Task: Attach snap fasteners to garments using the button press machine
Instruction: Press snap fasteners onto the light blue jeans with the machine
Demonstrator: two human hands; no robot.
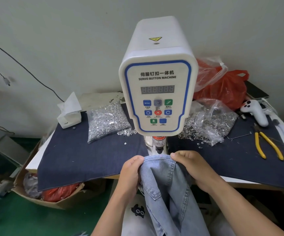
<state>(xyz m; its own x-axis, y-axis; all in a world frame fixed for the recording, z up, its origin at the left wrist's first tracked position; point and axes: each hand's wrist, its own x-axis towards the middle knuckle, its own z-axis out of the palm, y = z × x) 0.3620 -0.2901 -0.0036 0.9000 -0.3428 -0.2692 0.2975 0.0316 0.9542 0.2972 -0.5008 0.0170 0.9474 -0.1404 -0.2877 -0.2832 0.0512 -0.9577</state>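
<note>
The step in hand was positioning: a pale denim garment (161,169) was being presented to the press (158,77), its stitched edge stretched flat just under the machine's head. The left hand (131,174) pinched the left side of that edge, fingers curled round the cloth; the right hand (192,167) gripped the right side, thumb on top at the corner. Between them the edge lay taut, and a small red dot of light (161,156) showed on the denim close to the fold, likely the machine's aiming mark. The rest of the garment hung down off the counter (86,159) toward the person's lap.

The punch (158,147), with its finger-warning label, stood directly above and just behind the held edge. Whether a fastener was already loaded could not be told; the die was hidden by the cloth.

On the counter, a bag of silver caps (107,121) lay to the left of the press and a bag of ring parts (209,121) to the right, some spilled loose. Yellow pliers (267,145) lay far right.

The next move probably called for sliding the edge until the mark sat where the snap belonged, keeping the cloth flat and single-layered there, and holding both sets of fingertips well clear of the punch before the press was triggered. The pinch points sat near the strike spot, so finger clearance looked like the main risk.
</note>
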